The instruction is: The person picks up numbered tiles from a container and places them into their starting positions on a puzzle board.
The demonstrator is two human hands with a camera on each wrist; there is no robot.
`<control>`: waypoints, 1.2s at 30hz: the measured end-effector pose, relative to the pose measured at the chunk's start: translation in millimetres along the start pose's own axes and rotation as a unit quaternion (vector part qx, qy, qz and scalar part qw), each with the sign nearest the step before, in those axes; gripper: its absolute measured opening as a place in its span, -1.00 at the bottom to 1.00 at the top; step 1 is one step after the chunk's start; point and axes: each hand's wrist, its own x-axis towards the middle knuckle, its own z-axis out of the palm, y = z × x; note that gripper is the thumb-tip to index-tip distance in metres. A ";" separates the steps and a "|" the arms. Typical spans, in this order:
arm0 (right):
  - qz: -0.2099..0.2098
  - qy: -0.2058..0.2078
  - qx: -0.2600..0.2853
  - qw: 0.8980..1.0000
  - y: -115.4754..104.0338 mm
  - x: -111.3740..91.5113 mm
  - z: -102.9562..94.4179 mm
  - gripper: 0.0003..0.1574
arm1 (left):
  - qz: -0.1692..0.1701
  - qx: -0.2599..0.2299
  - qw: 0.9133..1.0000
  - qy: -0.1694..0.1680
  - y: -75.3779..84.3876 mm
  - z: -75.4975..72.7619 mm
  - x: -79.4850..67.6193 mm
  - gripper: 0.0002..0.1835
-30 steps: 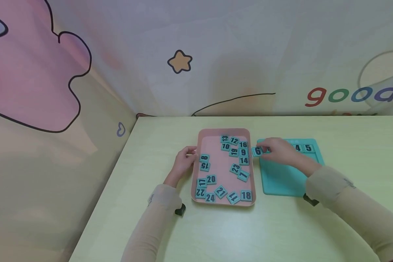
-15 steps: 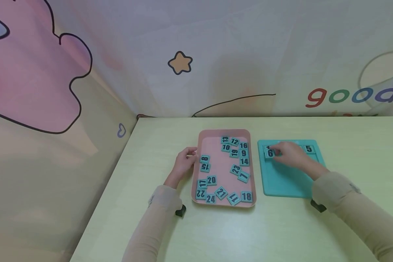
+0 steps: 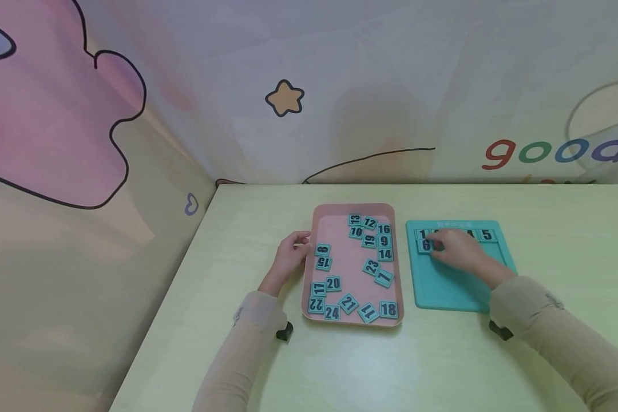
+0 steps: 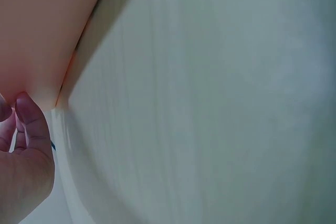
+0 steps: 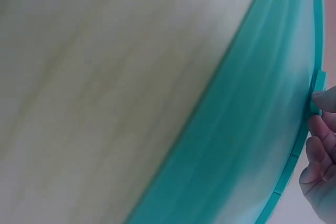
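My right hand (image 3: 457,249) pinches a teal tile numbered 6 (image 3: 425,246) between thumb and fingers. The tile lies just below the 1 tile at the left of the teal number board (image 3: 450,286). Along the board's top row sit several number tiles, among them the 5 tile (image 3: 486,235); the hand partly covers the middle ones. In the right wrist view, the held tile (image 5: 318,90) stands out at the board's far rim. My left hand (image 3: 290,254) holds the left rim of the pink tray (image 3: 347,263), fingertips and thumb at its edge.
Inside the tray several loose number tiles lie at various angles, such as the 18 tile (image 3: 388,309) and the 8 tile (image 3: 323,249). The tray and board stand side by side on a pale wooden table (image 3: 340,366). A printed wall sheet (image 3: 371,114) rises behind it.
My right hand has carried the 6 tile from beside the tray's right rim onto the board, then slightly down to below the 1 tile. The left hand has stayed at the tray.
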 end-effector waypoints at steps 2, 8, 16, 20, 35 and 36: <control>-0.002 0.003 -0.003 1.000 -0.7 -0.1 0.9 -0.50 | 0.004 -0.002 1.000 0.000 -0.1 0.1 -0.3 -0.65; 0.004 -0.005 0.000 1.000 -1.7 -1.0 3.3 -0.50 | 0.017 -0.007 1.000 -0.002 -0.2 -0.2 -1.0 -0.66; 0.016 -0.003 -0.001 1.000 -3.1 -2.0 5.6 -0.51 | 0.015 -0.008 1.000 -0.003 0.9 -0.8 -1.4 -0.66; 0.017 0.001 -0.002 1.000 -2.5 -2.0 6.2 -0.51 | 0.015 -0.008 1.000 -0.003 0.5 -0.7 -1.0 -0.66; 0.010 0.028 0.048 0.998 -17.1 -1.0 -1.6 -0.51 | 0.003 -0.007 1.000 -0.002 2.4 -0.4 -2.1 -0.66; 0.004 0.028 0.056 0.998 -20.2 -0.9 -2.5 -0.52 | 0.004 -0.008 1.000 -0.002 2.6 -0.5 -2.1 -0.66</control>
